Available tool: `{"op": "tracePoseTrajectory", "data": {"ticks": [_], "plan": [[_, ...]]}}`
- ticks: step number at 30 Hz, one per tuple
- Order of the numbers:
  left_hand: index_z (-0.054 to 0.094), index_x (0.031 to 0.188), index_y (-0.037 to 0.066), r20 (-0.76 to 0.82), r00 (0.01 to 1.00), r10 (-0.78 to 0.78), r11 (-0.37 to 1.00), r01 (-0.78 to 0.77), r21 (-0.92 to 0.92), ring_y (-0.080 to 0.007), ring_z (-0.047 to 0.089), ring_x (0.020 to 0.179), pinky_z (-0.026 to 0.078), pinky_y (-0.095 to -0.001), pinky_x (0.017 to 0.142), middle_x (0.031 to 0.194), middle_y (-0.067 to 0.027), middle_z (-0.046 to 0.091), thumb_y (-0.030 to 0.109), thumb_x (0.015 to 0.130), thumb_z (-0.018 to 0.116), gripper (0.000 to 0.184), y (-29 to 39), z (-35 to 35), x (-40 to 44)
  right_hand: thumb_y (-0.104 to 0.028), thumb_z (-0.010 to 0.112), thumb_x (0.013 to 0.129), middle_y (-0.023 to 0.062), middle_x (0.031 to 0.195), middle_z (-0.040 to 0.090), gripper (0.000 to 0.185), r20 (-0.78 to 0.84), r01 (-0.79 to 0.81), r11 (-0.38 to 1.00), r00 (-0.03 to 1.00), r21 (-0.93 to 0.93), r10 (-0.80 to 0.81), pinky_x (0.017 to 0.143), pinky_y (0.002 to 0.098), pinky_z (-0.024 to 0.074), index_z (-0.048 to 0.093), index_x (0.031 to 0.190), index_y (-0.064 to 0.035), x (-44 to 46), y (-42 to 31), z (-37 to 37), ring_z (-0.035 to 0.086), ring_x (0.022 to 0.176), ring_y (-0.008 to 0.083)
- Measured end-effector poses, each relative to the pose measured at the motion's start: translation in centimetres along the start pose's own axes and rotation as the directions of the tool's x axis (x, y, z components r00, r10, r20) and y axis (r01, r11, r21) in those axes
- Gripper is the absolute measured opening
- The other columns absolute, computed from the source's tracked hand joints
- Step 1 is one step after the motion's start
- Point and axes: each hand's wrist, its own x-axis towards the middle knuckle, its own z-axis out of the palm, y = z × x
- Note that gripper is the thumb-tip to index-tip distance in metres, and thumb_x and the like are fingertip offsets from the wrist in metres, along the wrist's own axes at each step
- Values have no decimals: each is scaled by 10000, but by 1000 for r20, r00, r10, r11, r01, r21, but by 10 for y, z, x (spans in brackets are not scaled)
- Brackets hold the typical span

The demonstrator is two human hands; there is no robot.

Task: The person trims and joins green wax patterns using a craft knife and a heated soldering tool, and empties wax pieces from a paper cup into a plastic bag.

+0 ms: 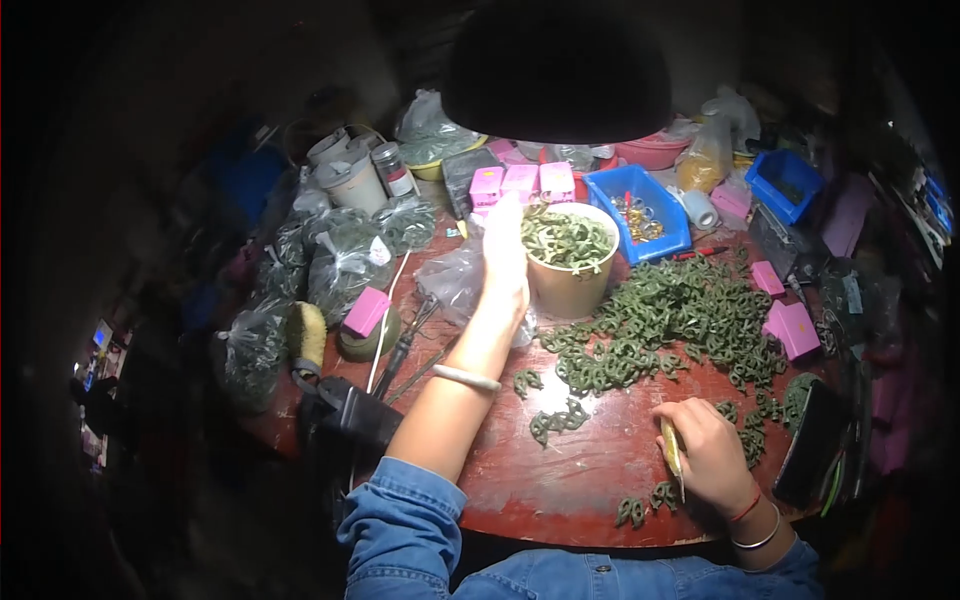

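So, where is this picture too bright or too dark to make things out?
In the head view, the left hand is bleached almost white, and glare whitens a patch of the red tabletop; in that same head view, the outer edges sink into black, and the dark domed shade at the top shows hardly any detail.

Table (600, 476): red top, glossy, scuffed and scratched, near edge curved. Strong light falls on its middle, with a white glare spot (584, 404) on the surface. Over the far side, a large dark rounded hood (556, 78), looks like a lampshade. Back wall (710, 45) dim, brownish grey, detail lost. Far left, small blurred lit patch (98, 388), bluish and white. Floor too dark to make out
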Motion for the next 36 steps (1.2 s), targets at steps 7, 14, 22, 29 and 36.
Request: {"op": "tracePoseTrajectory", "data": {"ticks": [7, 14, 22, 29, 36], "plan": [[459, 1393, -64, 183, 980, 75, 994, -58, -92, -241, 487, 1325, 367, -367, 1125, 1428, -167, 498, 142, 995, 523, 453, 20, 6, 13, -49, 694, 799, 146, 922, 610, 296, 9, 7, 1000, 1000, -2, -7, 787, 408, 506, 623, 1081, 2, -2, 2, 0, 614, 886, 329], [382, 1439, -70, 568, 814, 122, 992, -115, -48, -317, 426, 1381, 253, -428, 1198, 1453, -200, 467, 205, 1011, 491, 521, 33, 15, 3, -42, 692, 788, 149, 901, 609, 300, 0, 7, 1000, 1000, 24, -7, 775, 422, 503, 617, 1077, -17, -4, 5, 0, 612, 867, 347], [609, 1014, 23, 212, 892, 399, 547, -417, 726, -228, 568, 848, 488, -348, 804, 931, -95, 582, 133, 859, 702, 212, 43, -58, -38, 4, 637, 802, 150, 908, 591, 294, -53, -9, 997, 999, -78, 5, 777, 414, 507, 619, 1095, -3, -5, 11, 4, 610, 872, 333], [627, 915, 24, 415, 910, -15, -15, -415, 909, -321, 481, 1004, 385, -463, 942, 964, -114, 528, 210, 800, 764, 258, 54, -76, -108, 8, 649, 822, 153, 958, 584, 295, -130, -70, 997, 989, 24, 73, 771, 411, 504, 612, 1113, -16, 1, 10, 1, 616, 877, 336], [599, 892, 9, 125, 966, 227, 537, -232, 811, -214, 640, 701, 491, -352, 649, 739, -126, 624, 44, 942, 559, 73, 92, -57, -81, -37, 693, 829, 167, 993, 588, 289, -134, 40, 999, 990, 12, -38, 775, 405, 505, 610, 1105, -14, 28, -8, -20, 615, 878, 341]]}}
